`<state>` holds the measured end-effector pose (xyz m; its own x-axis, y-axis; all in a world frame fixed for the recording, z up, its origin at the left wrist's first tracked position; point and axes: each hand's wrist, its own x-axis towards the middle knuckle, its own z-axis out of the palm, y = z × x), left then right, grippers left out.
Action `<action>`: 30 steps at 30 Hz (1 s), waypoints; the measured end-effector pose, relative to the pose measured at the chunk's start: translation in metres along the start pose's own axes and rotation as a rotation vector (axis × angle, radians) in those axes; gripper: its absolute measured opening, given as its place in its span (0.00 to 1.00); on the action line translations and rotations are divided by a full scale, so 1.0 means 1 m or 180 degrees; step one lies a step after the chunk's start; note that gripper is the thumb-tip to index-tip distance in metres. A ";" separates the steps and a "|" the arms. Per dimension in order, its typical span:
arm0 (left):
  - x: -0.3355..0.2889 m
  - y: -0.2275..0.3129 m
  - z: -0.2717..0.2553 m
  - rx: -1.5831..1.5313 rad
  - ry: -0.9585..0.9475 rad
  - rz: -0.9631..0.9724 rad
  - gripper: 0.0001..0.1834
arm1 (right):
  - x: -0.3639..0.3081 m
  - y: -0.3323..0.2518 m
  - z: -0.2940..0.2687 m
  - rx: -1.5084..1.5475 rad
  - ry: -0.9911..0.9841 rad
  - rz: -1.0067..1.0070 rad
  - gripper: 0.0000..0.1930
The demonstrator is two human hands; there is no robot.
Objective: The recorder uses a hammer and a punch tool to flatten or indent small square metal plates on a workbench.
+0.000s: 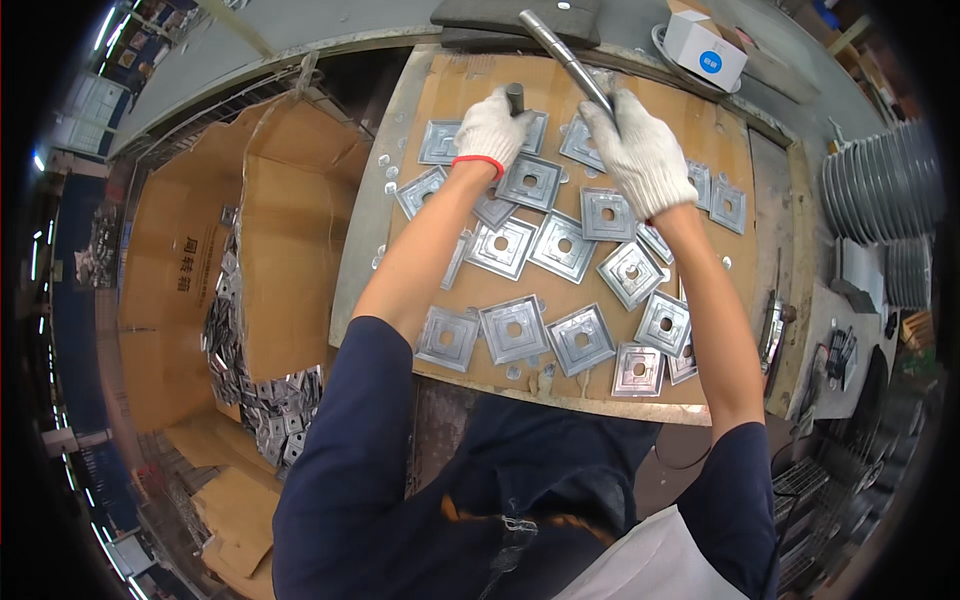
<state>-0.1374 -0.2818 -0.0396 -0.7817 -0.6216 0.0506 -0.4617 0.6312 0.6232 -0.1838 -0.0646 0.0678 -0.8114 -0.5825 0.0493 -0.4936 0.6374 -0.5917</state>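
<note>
Both my hands wear white knitted gloves. My right hand is closed around the lower end of a long steel rod, which slants up and to the left. My left hand, in a glove with a red cuff, grips a short dark cylindrical piece; its lower part is hidden by the fingers. Beneath and in front of the hands lie several square metal plates, each with a stepped face and a hole in the middle. Some overlap, and a cardboard sheet covers the table under them.
At the left stands a large open cardboard box with many metal pieces heaped inside. A white carton and dark flat pads lie past the table's far edge. Stacked round metal parts stand at the right.
</note>
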 end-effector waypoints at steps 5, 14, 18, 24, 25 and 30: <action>0.000 0.023 -0.009 -0.0253 0.0146 0.0251 0.26 | -0.045 0.060 0.037 -0.0028 -0.0009 0.0060 0.26; 0.008 0.040 -0.043 -0.0622 0.0255 0.0205 0.28 | -0.071 0.087 0.042 0.0600 0.0168 0.0737 0.28; 0.013 -0.004 -0.069 -0.0554 0.0300 0.0082 0.30 | -0.078 0.092 0.019 0.0582 0.0384 0.0578 0.28; 0.001 -0.065 -0.070 -0.0082 0.0363 -0.0342 0.32 | -0.089 0.125 0.029 0.0775 0.0151 0.0626 0.29; -0.007 -0.059 -0.068 -0.0105 0.0359 -0.0424 0.32 | -0.089 0.129 0.035 0.0707 0.0099 0.0589 0.29; -0.007 -0.028 -0.040 -0.0403 0.0474 -0.0303 0.28 | -0.090 0.114 0.045 0.0555 -0.0135 0.0634 0.29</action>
<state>-0.1021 -0.3140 -0.0263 -0.6622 -0.7432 0.0959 -0.4666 0.5090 0.7233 -0.1527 0.0381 -0.0406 -0.8715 -0.4772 -0.1135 -0.2611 0.6471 -0.7163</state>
